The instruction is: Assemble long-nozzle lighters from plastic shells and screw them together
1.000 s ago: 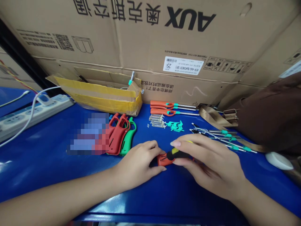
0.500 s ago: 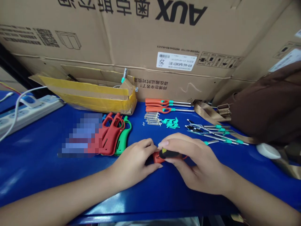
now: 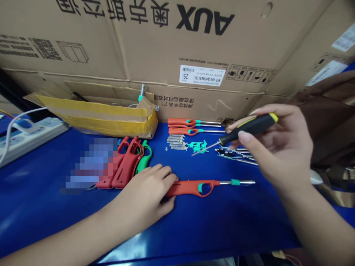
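My left hand point(image 3: 155, 192) is closed round the handle end of an orange-red gas lighter point(image 3: 185, 188) lying on the blue table. The lighter has a green trigger in its loop and a metal barrel with a green collar pointing right. Raised to the right, my right hand point(image 3: 285, 144) grips a black-and-yellow screwdriver point(image 3: 249, 129), its thin shaft slanting down to the left. Beneath the tip lie small green trigger pieces point(image 3: 198, 146), beside several clear gas tanks point(image 3: 176, 142). Finished-looking orange lighters point(image 3: 180, 131) lie behind them.
Red and green handle shells point(image 3: 126, 166) lie left, next to a blurred patch. A yellow-taped carton point(image 3: 97, 116) and a power strip point(image 3: 36, 135) stand behind. Metal barrels with wires point(image 3: 238, 154) lie right, near a brown bag point(image 3: 327, 122). A large cardboard sheet point(image 3: 138, 48) walls the back.
My right hand has lifted up and right with the screwdriver, away from the lighter. The lighter now shows along its length, with my left hand still on its handle end.
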`<state>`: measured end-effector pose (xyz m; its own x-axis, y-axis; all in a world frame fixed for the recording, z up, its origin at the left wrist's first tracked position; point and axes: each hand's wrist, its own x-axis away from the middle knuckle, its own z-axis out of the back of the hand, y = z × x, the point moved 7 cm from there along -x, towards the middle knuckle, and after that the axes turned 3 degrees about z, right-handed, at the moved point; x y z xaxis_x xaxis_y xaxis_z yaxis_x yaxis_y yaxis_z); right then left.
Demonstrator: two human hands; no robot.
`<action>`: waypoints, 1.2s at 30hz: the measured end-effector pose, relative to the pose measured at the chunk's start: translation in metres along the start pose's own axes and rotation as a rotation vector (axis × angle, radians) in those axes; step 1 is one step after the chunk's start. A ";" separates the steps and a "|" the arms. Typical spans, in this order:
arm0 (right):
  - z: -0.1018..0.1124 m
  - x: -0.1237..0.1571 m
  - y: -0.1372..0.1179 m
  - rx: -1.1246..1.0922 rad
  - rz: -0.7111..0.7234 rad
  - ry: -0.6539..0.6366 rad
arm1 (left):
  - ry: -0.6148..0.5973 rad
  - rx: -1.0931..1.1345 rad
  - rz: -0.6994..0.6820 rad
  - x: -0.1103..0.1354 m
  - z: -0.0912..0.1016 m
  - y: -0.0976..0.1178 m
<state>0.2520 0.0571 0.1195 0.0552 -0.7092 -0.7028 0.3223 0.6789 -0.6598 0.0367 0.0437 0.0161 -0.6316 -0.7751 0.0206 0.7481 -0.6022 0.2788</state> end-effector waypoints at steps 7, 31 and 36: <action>0.044 -0.022 0.094 0.453 -0.213 -0.081 | 0.038 0.072 -0.048 -0.001 -0.008 0.003; 0.003 0.010 0.093 0.496 0.008 -0.708 | 0.362 -0.038 -0.056 -0.006 0.025 -0.013; -0.004 0.015 0.093 0.534 0.139 -0.700 | 0.357 0.007 -0.011 -0.007 0.023 -0.022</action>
<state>0.2788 0.1101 0.0468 0.6353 -0.6991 -0.3281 0.6572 0.7125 -0.2458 0.0197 0.0669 0.0314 -0.5274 -0.7874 -0.3191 0.7395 -0.6104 0.2839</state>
